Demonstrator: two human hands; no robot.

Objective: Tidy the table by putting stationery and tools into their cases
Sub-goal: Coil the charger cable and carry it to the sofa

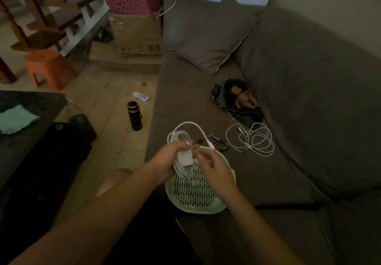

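My left hand (167,161) grips a white charger block with its white cable (183,157) wound round it, held above a pale green slotted basket (185,205) on the grey sofa. My right hand (214,169) pinches the loose end of that cable, which loops up and over to a plug end near the basket's far rim. A second white cable (255,138) lies loosely coiled on the sofa seat to the right. Several dark pens (218,141) lie on the seat just beyond the basket.
A doll (243,97) lies on a black bag by the sofa back, with a grey cushion (214,37) beyond. On the floor stand a black flask (135,116), a white power strip (141,96), an orange stool (49,68) and cardboard boxes (136,33). A dark table (26,103) sits at left.
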